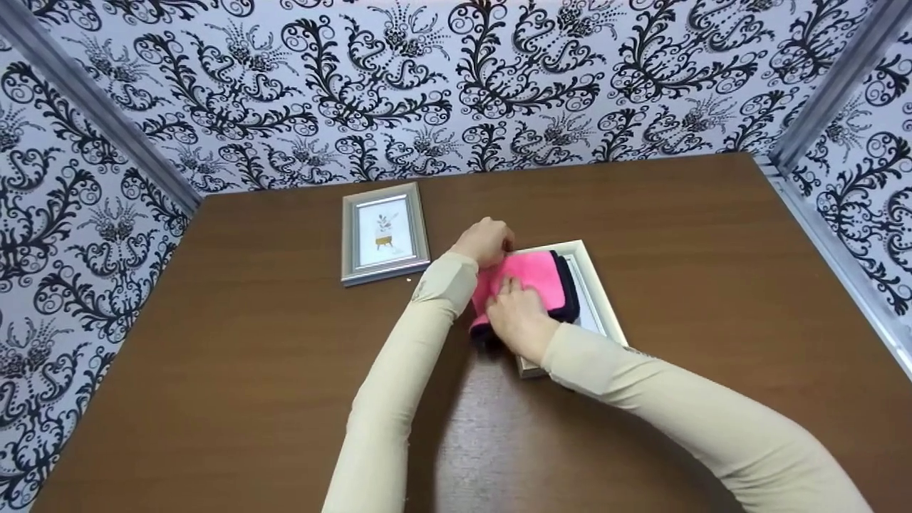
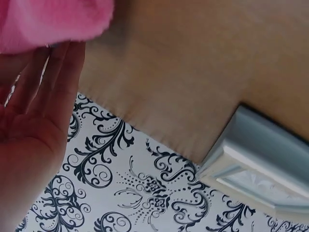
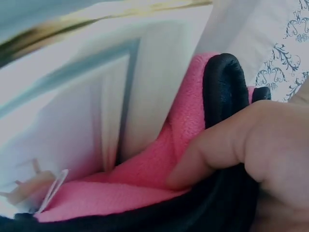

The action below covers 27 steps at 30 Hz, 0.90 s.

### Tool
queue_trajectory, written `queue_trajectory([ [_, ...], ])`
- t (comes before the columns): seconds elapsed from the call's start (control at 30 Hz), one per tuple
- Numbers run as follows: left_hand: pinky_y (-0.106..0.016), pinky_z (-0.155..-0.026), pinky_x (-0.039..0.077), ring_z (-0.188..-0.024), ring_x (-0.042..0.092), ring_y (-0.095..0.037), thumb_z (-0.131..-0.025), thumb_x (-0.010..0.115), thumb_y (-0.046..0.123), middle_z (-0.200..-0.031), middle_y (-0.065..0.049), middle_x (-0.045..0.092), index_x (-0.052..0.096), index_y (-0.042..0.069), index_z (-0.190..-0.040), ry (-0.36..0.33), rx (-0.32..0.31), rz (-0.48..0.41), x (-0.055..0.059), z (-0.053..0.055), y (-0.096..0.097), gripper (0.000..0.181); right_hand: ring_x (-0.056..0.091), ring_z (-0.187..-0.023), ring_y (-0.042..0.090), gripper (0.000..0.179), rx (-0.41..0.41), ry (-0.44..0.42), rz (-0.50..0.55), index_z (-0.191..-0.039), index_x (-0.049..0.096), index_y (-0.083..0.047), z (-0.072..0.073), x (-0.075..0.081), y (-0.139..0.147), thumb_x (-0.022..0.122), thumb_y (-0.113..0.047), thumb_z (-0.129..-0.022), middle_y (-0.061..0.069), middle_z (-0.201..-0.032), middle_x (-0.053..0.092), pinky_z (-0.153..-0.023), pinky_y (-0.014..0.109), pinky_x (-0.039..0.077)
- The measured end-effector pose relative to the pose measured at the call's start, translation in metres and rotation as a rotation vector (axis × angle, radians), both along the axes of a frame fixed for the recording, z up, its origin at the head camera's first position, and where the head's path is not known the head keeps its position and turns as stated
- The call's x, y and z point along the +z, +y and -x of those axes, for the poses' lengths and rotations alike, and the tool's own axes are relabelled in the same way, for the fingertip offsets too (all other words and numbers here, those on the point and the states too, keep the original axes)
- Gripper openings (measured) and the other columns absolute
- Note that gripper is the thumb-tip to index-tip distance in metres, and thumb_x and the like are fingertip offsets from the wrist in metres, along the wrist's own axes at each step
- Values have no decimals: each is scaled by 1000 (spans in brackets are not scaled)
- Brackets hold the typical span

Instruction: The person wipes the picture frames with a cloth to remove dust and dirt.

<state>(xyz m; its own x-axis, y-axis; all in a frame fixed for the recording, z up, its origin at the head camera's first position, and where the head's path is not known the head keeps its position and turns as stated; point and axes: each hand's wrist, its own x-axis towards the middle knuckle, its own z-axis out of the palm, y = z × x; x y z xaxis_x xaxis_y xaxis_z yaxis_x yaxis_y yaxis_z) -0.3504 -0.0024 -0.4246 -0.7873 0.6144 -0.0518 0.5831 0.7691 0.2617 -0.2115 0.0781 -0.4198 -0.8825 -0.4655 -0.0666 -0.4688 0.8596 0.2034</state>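
A pink cloth (image 1: 538, 274) with black edging lies folded over a pale picture frame (image 1: 598, 292), hiding much of its picture. My right hand (image 1: 520, 317) is on the cloth; in the right wrist view, its thumb (image 3: 207, 150) presses into a pink fold beside the black border (image 3: 224, 87). At the frame's far left corner, my left hand (image 1: 486, 241) bends its fingers over the edge beside the cloth. From the left wrist, the fingers of that hand (image 2: 43, 101) reach beneath the pink fabric (image 2: 58, 21), which hides their tips.
A second picture frame (image 1: 349, 235), silvery, lies on the brown table (image 1: 271, 342) to the left, close to my left forearm. Patterned wall panels (image 1: 399, 85) stand behind the table and at both sides. A metal rail (image 1: 848, 263) runs along the right edge.
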Motion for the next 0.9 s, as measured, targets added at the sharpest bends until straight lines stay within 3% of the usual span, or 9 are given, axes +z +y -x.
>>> queue_trajectory([
  [0.13, -37, -86, 51, -97, 65, -29, -86, 62, 0, -100, -10, 71, 75, 5, -99, -11, 17, -34, -2, -6, -6, 19, 53, -115, 43, 34, 93, -51, 148, -120, 62, 4, 2, 0, 15, 61, -2, -87, 32, -129, 52, -75, 50, 55],
  [0.3, -41, -86, 51, -102, 64, -31, -91, 59, 5, -107, -13, 69, 69, 3, -110, -27, 60, -12, 5, -23, -13, 21, 60, -104, 39, 31, 195, -128, 330, -106, 64, -3, 15, 4, 40, 64, 8, -76, 28, -121, 57, -76, 50, 54],
  [0.4, -45, -87, 50, -101, 63, -32, -88, 65, 9, -109, -12, 67, 64, 5, -111, 84, 120, 55, 12, -41, -21, 23, 62, -98, 36, 31, 262, -123, 391, -106, 63, -7, 24, 4, 52, 64, 9, -79, 23, -116, 59, -80, 48, 52],
  [0.57, -43, -89, 49, -91, 64, -29, -81, 71, 14, -99, -10, 67, 65, 6, -102, 404, 175, 126, 26, -88, -34, 23, 60, -106, 38, 43, 323, -79, 408, -122, 63, -9, 38, 3, 63, 63, 9, -83, 24, -120, 58, -91, 48, 48],
  [0.67, -38, -72, 52, -78, 63, -25, -77, 72, 16, -85, -7, 67, 68, 8, -93, 534, 150, 137, 29, -121, -35, 18, 57, -111, 39, 51, 295, -69, 416, -127, 62, -9, 45, 3, 65, 63, 12, -80, 25, -125, 57, -95, 49, 45],
  [0.73, -35, -58, 50, -68, 61, -22, -74, 73, 16, -76, -4, 65, 68, 12, -86, 601, 110, 155, 27, -142, -32, 14, 55, -115, 40, 53, 264, -62, 419, -128, 61, -9, 50, 3, 64, 64, 12, -80, 25, -127, 56, -97, 50, 44],
  [0.8, -34, -49, 45, -63, 58, -20, -69, 72, 15, -72, -1, 62, 67, 15, -82, 645, 54, 162, 6, -154, -27, 14, 53, -118, 40, 52, 225, -65, 423, -129, 61, -9, 55, 3, 63, 64, 9, -81, 25, -131, 54, -98, 52, 43],
  [0.9, -30, -44, 42, -60, 55, -17, -67, 71, 14, -72, 1, 61, 66, 17, -80, 652, -35, 191, -5, -177, -16, 14, 51, -120, 40, 51, 168, -84, 422, -131, 60, -10, 62, 3, 60, 63, 5, -82, 24, -133, 52, -97, 53, 43],
])
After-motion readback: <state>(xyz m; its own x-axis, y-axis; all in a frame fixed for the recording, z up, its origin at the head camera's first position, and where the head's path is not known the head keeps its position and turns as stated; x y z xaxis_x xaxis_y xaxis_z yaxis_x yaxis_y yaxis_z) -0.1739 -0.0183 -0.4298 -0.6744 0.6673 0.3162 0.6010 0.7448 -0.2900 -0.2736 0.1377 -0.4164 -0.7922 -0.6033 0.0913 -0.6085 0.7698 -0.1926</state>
